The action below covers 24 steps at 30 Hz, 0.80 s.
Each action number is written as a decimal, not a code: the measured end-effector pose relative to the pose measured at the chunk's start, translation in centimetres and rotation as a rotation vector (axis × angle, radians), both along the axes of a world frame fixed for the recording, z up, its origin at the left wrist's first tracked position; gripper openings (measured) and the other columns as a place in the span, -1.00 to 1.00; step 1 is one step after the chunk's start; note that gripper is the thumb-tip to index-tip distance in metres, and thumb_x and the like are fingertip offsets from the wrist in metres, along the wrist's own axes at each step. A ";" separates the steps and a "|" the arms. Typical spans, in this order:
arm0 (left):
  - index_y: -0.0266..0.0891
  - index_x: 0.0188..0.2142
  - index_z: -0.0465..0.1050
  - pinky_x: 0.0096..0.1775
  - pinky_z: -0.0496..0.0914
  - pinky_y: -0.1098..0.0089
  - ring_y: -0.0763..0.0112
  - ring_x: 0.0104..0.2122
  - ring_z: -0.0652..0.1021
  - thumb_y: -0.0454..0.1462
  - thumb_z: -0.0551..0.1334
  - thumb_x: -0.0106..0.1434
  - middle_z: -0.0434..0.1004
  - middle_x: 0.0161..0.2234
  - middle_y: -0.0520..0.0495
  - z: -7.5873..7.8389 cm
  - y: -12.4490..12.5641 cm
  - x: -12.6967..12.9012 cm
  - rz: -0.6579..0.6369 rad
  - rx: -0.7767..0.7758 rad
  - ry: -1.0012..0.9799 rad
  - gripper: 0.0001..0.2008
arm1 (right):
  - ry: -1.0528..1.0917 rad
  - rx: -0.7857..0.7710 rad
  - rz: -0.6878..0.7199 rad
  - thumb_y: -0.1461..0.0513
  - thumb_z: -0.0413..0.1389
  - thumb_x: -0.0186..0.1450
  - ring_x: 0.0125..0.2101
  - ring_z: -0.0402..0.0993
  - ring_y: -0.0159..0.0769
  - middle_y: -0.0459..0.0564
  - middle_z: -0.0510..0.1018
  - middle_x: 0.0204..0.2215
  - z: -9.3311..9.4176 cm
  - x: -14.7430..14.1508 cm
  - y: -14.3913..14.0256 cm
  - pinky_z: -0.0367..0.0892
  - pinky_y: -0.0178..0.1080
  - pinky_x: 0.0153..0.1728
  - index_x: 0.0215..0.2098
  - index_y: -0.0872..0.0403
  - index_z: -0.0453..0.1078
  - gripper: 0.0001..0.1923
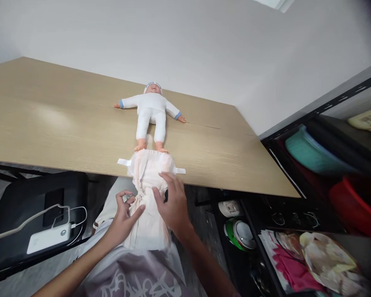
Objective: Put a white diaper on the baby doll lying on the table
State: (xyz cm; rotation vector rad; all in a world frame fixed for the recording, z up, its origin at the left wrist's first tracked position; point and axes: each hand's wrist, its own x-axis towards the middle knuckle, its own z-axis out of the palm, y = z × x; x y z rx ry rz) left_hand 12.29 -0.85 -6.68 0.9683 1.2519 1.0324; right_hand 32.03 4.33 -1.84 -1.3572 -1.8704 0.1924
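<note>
- The left hand (pixel 123 214) pinches a fold of the white paper diaper (pixel 148 194).
- The right hand (pixel 171 202) lies spread flat on it.
- Beyond the fingers lies a white-suited plastic baby doll (pixel 151 113).

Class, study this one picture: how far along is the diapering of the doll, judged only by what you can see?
Done: the doll lies on its back on the table, fully clothed. In hand: the diaper is spread open over the table's near edge below the doll's feet; the left hand pinches its bunched lower part, the right hand presses it flat. Left: the diaper is not under the doll, and its tabs hang unfastened.
</note>
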 end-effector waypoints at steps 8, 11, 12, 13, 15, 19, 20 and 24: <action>-0.05 0.22 0.26 0.05 0.53 0.24 0.21 0.01 0.70 -0.05 0.27 0.61 0.64 0.03 -0.08 3.2 2.1 -4.9 -0.388 0.352 0.478 -0.67 | -0.311 -0.201 0.210 0.02 0.07 0.69 0.67 0.03 0.02 0.19 0.17 0.67 -1.8 -2.9 7.5 0.00 0.19 0.67 0.66 0.07 0.20 -0.33; -0.02 0.14 0.53 0.02 0.51 0.18 0.10 -0.08 0.70 -0.10 0.26 0.60 0.74 -0.06 -0.08 5.9 5.7 -8.1 -0.347 0.601 0.746 -0.79 | -0.339 -0.215 0.209 -0.01 0.03 0.71 0.69 -0.03 -0.01 0.12 0.10 0.70 -2.2 -2.9 7.5 -0.05 0.20 0.67 0.69 0.00 0.15 -0.32; -0.02 0.10 0.59 0.05 0.50 0.14 0.06 -0.07 0.69 -0.11 0.25 0.60 0.75 -0.06 -0.10 6.9 7.5 -8.8 -0.278 0.697 0.839 -0.80 | -0.344 -0.218 0.212 -0.02 0.03 0.71 0.69 -0.03 -0.01 0.11 0.10 0.70 -2.2 -2.9 7.4 -0.05 0.20 0.67 0.70 0.00 0.15 -0.32; -0.03 0.09 0.62 0.08 0.49 0.11 0.02 -0.04 0.69 -0.13 0.23 0.60 0.76 -0.04 -0.13 7.8 9.5 -9.3 -0.217 0.782 0.923 -0.78 | -0.350 -0.222 0.214 -0.03 0.03 0.71 0.69 -0.03 -0.02 0.10 0.09 0.70 -2.2 -2.9 7.4 -0.04 0.19 0.67 0.70 0.00 0.15 -0.31; -0.08 0.23 0.61 0.18 0.46 0.03 -0.05 0.09 0.66 -0.21 0.19 0.60 0.76 0.10 -0.20 9.4 14.1 -9.4 -0.174 0.900 1.066 -0.68 | -0.357 -0.223 0.211 -0.03 0.02 0.71 0.69 -0.02 -0.01 0.11 0.10 0.70 -2.1 -2.9 7.3 -0.04 0.19 0.67 0.69 -0.01 0.16 -0.32; -0.16 0.52 0.41 0.36 0.36 -0.09 -0.17 0.46 0.45 -0.44 0.17 0.51 0.36 0.55 -0.38 10.8 23.3 -6.8 -0.353 1.063 1.311 -0.37 | -0.355 -0.207 0.205 -0.03 0.03 0.71 0.68 -0.01 -0.01 0.12 0.11 0.70 -2.1 -3.0 7.5 -0.05 0.20 0.67 0.69 -0.02 0.16 -0.32; -0.09 0.53 0.41 0.38 0.35 -0.08 -0.16 0.50 0.40 -0.47 0.20 0.47 0.29 0.60 -0.35 10.6 25.0 -5.9 -0.481 1.097 1.336 -0.32 | -0.351 -0.206 0.203 -0.03 0.03 0.71 0.68 -0.01 -0.01 0.12 0.12 0.70 -2.2 -3.0 7.5 -0.05 0.20 0.66 0.69 -0.02 0.16 -0.32; 0.11 0.56 0.35 0.44 0.28 0.02 -0.09 0.57 0.32 -0.46 0.29 0.45 0.19 0.66 -0.17 9.3 28.7 -3.1 -0.847 1.195 1.359 -0.23 | -0.337 -0.218 0.201 -0.03 0.03 0.71 0.68 -0.01 -0.02 0.11 0.14 0.69 -2.1 -3.1 7.4 -0.06 0.19 0.67 0.69 -0.02 0.15 -0.32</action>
